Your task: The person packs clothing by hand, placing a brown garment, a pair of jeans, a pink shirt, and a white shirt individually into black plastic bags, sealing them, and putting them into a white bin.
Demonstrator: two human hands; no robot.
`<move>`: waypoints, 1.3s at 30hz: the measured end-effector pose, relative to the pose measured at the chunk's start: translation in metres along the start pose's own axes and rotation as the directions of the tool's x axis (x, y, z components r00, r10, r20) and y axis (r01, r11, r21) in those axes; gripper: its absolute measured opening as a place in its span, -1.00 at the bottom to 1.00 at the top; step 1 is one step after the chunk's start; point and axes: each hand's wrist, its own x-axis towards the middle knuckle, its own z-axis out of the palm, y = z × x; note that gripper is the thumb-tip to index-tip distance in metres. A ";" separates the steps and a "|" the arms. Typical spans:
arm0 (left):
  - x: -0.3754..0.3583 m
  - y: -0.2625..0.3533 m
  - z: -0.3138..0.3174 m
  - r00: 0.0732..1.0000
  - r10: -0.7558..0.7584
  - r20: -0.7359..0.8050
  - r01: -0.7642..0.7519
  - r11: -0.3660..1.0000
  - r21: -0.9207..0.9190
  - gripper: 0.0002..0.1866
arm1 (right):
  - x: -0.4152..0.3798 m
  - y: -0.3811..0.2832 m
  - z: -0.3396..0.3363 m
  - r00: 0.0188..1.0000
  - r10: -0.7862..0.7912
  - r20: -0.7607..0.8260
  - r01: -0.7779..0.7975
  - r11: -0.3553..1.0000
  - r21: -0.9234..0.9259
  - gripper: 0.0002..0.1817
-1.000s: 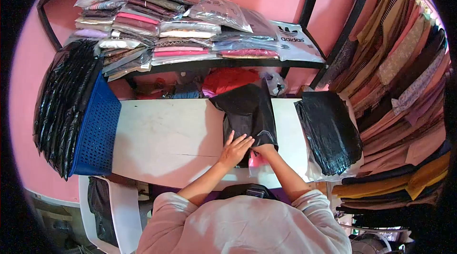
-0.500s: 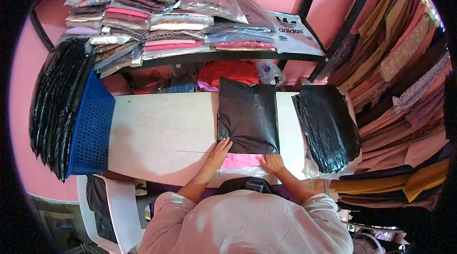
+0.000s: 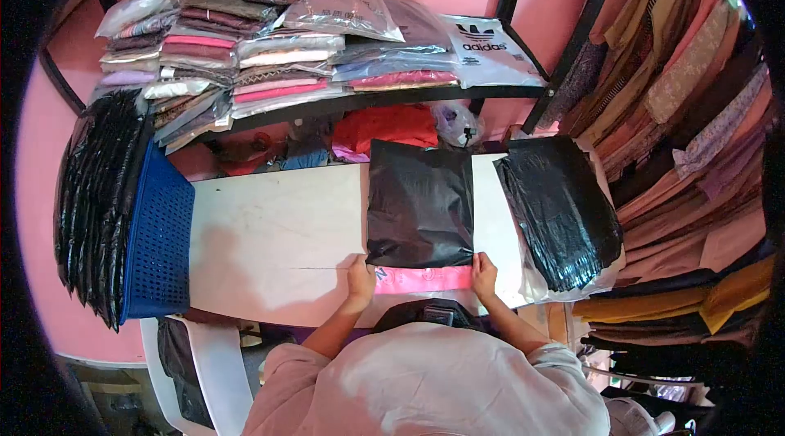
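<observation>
a black plastic bag was laid flat on the white worktop, its open near edge turned toward the person, and a pink garment in clear wrap was seen sticking out of that edge as a narrow strip. the left hand was closed on the bag's near left corner, the fingers curled over the edge where the black plastic met the pink strip. the right hand was closed in the same way on the near right corner, so that the bag's mouth was held between the two hands. whether the pink wrap itself was pinched along with the plastic could not be told. a stack of black bags was lying just to the right of the held bag, at the worktop's right end. a blue perforated basket was standing at the left end, with black packed parcels filed upright in it. on the shelf behind the worktop, wrapped folded garments were piled in several stacks, with a white adidas bag at the right end. hanging fabrics were ranged along the right side.
</observation>
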 end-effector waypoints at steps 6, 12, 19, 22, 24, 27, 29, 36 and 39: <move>0.017 -0.014 0.016 0.998 -0.014 -0.068 0.016 0.999 0.030 -0.76 | 0.016 -0.007 -0.002 0.977 0.022 0.210 -0.125 0.863 0.489 -0.62; 0.003 0.001 0.002 1.000 -0.002 0.007 0.002 1.000 0.012 -0.80 | 0.007 -0.013 -0.011 0.985 0.095 0.143 -0.108 0.990 0.091 -0.55; 0.014 -0.008 0.015 0.998 -0.047 0.033 0.048 0.998 -0.033 -0.71 | 0.029 0.022 0.010 0.953 0.198 0.229 -0.243 0.952 0.188 -0.72; 0.071 0.032 -0.006 0.993 -0.072 0.094 0.090 0.975 -0.204 -0.65 | 0.104 -0.018 -0.014 0.944 0.067 0.324 -0.165 0.944 0.286 -0.63; 0.117 0.046 -0.024 0.982 0.183 -0.055 -0.191 0.958 -0.215 -0.64 | 0.160 -0.050 -0.046 0.927 -0.134 0.350 0.085 0.985 0.153 -0.71; 0.112 0.120 -0.112 0.982 0.167 0.091 -0.164 0.985 -0.047 -0.75 | 0.171 -0.124 -0.125 0.945 -0.273 0.182 0.254 0.960 0.118 -0.78; 0.093 0.131 -0.131 0.974 0.222 0.047 -0.225 0.971 0.076 -0.77 | 0.151 -0.135 -0.151 0.934 -0.310 0.177 0.331 0.937 -0.109 -0.81; 0.018 0.050 -0.065 0.939 0.070 0.338 -0.212 0.891 0.402 -0.73 | 0.064 -0.021 -0.082 0.827 0.051 0.559 0.256 0.852 -0.457 -0.74; 0.064 0.086 -0.078 0.961 0.076 0.265 -0.178 0.905 0.386 -0.70 | 0.113 -0.053 -0.087 0.941 0.009 0.340 0.170 0.854 -0.492 -0.75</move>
